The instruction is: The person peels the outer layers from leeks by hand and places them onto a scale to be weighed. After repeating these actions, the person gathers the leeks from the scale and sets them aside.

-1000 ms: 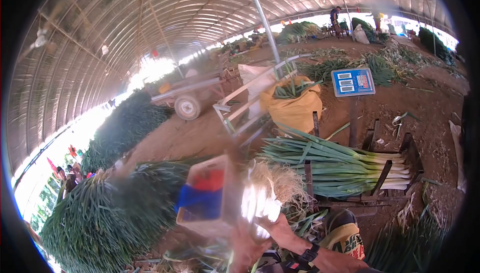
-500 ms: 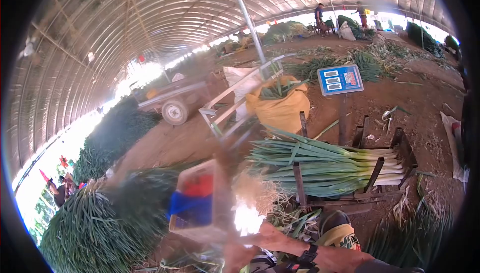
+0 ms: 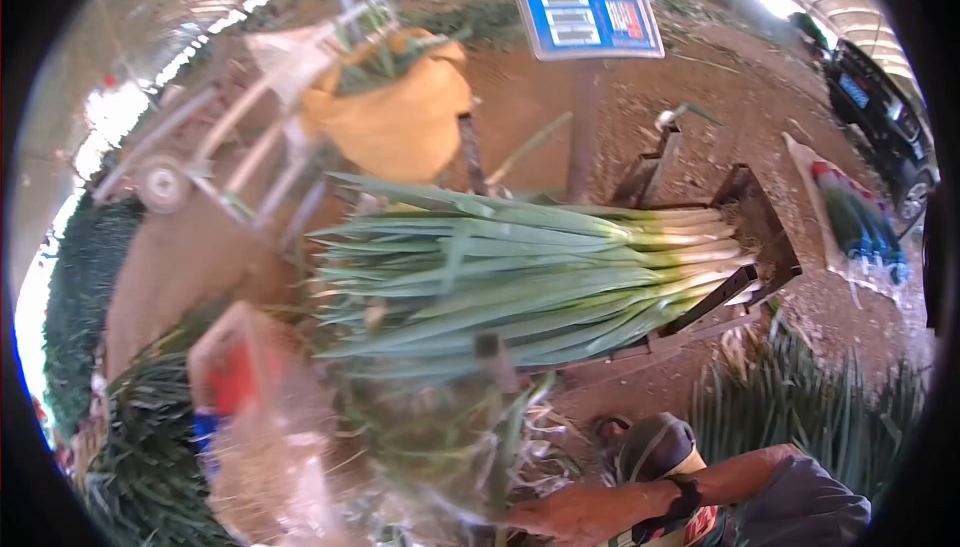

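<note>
My right hand (image 3: 545, 515) reaches in from the lower right, with a dark watch (image 3: 680, 507) on its wrist. It meets the edge of a clear plastic bag (image 3: 430, 447), seemingly gripping it, though film and blur cover the fingertips. The bag is spread out in the air and smeared by motion. No part of my left hand can be made out. Just beyond the bag, a thick bundle of green onions (image 3: 520, 257) lies in a dark metal rack (image 3: 765, 237), white ends to the right and leaves to the left.
A blue scale display (image 3: 590, 22) stands on a post behind the rack. To the left are a yellow sack (image 3: 390, 112), a metal-framed cart (image 3: 235, 162) and a blurred crate (image 3: 225, 357). More green onions (image 3: 820, 417) lie at lower right. A dark car (image 3: 880, 127) is at far right.
My view has swung right and down, bringing the rack closer to the middle. The clear plastic has spread wide across the lower left. My left hand, blurred near the bottom before, no longer shows.
</note>
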`<state>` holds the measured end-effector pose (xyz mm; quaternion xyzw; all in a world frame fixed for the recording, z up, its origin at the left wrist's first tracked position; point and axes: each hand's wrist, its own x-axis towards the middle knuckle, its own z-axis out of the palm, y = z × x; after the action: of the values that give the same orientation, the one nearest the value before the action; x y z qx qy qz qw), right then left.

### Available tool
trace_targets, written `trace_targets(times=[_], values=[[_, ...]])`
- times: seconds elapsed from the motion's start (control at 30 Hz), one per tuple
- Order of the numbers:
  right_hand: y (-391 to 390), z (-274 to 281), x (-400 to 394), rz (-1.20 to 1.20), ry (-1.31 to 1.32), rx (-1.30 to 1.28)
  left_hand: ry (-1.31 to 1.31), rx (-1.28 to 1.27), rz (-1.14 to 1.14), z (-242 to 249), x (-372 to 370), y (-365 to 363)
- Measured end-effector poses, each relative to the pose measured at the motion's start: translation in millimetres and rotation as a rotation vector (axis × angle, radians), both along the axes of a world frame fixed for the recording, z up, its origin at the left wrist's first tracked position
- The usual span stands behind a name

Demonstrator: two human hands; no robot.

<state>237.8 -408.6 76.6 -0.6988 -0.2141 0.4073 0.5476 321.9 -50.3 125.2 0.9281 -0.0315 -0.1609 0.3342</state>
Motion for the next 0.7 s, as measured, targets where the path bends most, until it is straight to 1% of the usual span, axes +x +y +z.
trace_targets(times=[0.03,0.07,0.17,0.3,0.33,0.4,0.43,0.47,0.5,0.53,0.57,0.6,0.63,0.67,0.7], values=[[-5,-3,10,0.015,0.131,0.004,0.027,0.009,0.008,-4,12,-4],[-7,-7,15,-0.020,0.132,-0.003,0.054,0.016,0.014,-9,25,-7],[-6,-7,31,-0.149,-0.011,-0.080,0.111,0.029,0.036,-14,60,-14],[-1,-3,47,-0.232,-0.072,-0.234,0.158,0.018,0.089,-3,88,-13],[2,-7,45,-0.245,-0.120,-0.270,0.165,0.008,0.113,2,93,-11],[12,-45,16,-0.229,-0.239,-0.310,0.188,-0.028,0.170,12,99,-8],[9,-29,19,-0.209,-0.111,-0.337,0.205,-0.065,0.210,20,103,-6],[5,-12,24,-0.190,0.013,-0.370,0.222,-0.139,0.268,28,110,-3],[5,5,17,-0.277,-0.131,-0.368,0.271,-0.295,0.374,30,113,7],[5,20,3,-0.361,-0.278,-0.364,0.336,-0.519,0.494,35,118,20],[6,41,-2,-0.443,-0.422,-0.356,0.401,-0.683,0.567,49,127,26],[9,60,-5,-0.472,-0.387,-0.294,0.452,-0.701,0.520,66,136,33],[10,88,2,-0.475,-0.376,-0.259,0.403,-0.402,0.194,119,149,-13],[9,124,17,-0.476,-0.371,-0.224,0.252,-0.005,-0.159,171,163,-60],[6,162,31,-0.470,-0.365,-0.189,0.061,0.275,-0.417,224,176,-106]])
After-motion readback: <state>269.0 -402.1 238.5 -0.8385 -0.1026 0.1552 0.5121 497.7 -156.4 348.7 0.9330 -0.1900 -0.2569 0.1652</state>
